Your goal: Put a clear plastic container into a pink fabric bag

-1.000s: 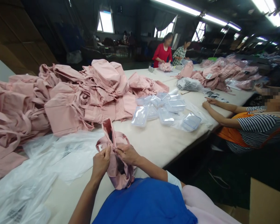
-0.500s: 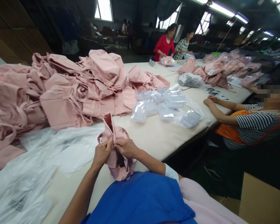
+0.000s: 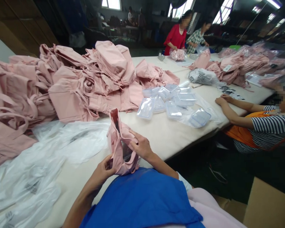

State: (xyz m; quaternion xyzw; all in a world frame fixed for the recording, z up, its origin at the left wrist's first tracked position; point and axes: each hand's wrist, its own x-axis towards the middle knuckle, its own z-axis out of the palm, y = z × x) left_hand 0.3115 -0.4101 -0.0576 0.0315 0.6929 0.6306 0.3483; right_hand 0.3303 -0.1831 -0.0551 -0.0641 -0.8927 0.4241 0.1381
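A pink fabric bag (image 3: 116,139) stands at the table's near edge against my blue apron, its mouth parted so that a dark inside shows. My left hand (image 3: 106,166) grips the lower left side of its rim, thumb and fingers on either side of the cloth. On the opposite side, my right hand (image 3: 141,145) holds the upper right rim, fingers over the fabric. Left of the bag lie crumpled clear plastic bags (image 3: 80,139) with dark print. Behind it, several more pink bags (image 3: 71,98) are heaped.
Several clear plastic boxes (image 3: 173,109) lie on the pale table (image 3: 161,142) right of centre. A co-worker in a striped shirt (image 3: 273,129) rests both arms on the right edge. Wrapped pink bags (image 3: 244,65) pile up farther back, near two people. A cardboard box (image 3: 268,202) stands lower right.
Both hands were pinched together at the middle of the bag's rim; now they are apart, left lower and right upper, and the mouth is wider. The view has shifted slightly.
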